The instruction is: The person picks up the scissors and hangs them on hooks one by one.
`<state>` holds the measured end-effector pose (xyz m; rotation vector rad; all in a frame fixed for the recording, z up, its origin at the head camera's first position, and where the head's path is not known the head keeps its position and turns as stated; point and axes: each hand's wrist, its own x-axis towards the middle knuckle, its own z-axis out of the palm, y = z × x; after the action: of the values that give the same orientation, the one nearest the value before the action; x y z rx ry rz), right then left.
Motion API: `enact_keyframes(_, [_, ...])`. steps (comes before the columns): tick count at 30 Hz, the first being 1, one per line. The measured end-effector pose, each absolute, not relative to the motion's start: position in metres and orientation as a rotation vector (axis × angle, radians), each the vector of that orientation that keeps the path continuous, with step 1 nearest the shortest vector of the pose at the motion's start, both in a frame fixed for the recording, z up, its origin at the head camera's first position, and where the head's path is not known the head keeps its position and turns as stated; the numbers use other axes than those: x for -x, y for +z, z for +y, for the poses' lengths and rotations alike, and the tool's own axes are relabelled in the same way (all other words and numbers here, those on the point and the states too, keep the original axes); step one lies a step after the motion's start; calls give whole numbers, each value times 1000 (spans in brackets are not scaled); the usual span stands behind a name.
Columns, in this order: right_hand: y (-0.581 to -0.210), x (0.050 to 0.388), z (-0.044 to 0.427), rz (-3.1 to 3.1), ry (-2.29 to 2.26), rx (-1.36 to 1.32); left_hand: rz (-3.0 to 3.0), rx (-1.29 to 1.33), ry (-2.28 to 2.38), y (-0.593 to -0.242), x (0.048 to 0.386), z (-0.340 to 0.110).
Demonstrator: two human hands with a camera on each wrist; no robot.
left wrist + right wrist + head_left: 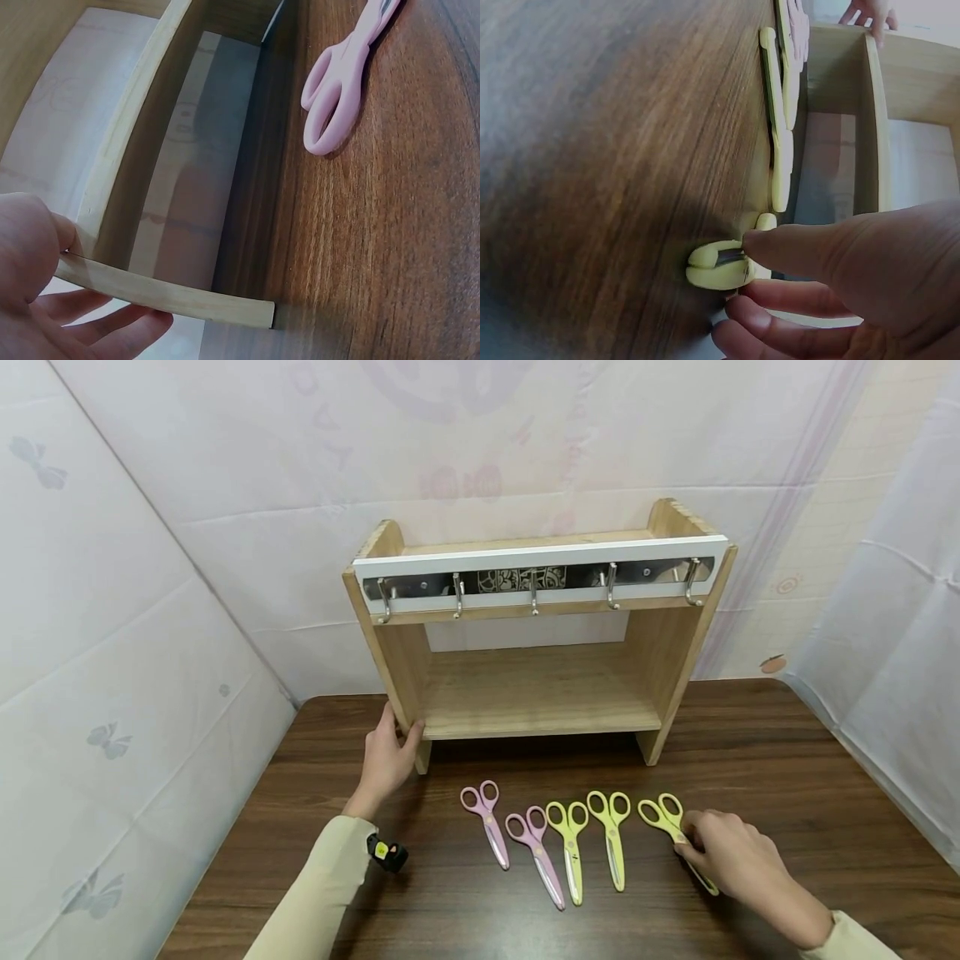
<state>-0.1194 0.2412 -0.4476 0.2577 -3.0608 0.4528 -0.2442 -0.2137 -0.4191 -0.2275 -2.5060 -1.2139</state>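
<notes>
My left hand (388,756) grips the lower left side board of a wooden shelf (540,689); in the left wrist view the thumb is inside and the fingers are outside. At the right, my right hand (738,856) pinches yellow scissors (663,816) around the middle, between thumb and fingers, handles toward the shelf. Two more yellow scissors (572,843) (611,835) lie left of that hand. Beyond them are two pink scissors (489,827) (538,852), all with blades pointing toward me.
Across the shelf's upper front runs a white rail (540,558) with several metal hooks (533,592). The shelf stands at the back of a dark wood table (450,918). Patterned pale cloth (225,460) hangs behind and at both sides.
</notes>
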Motion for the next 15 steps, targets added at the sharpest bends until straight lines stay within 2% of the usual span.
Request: enact_keyframes(15, [-448,125,244,-3025,530,-241,-2547,219,-1216,-417,244,-214])
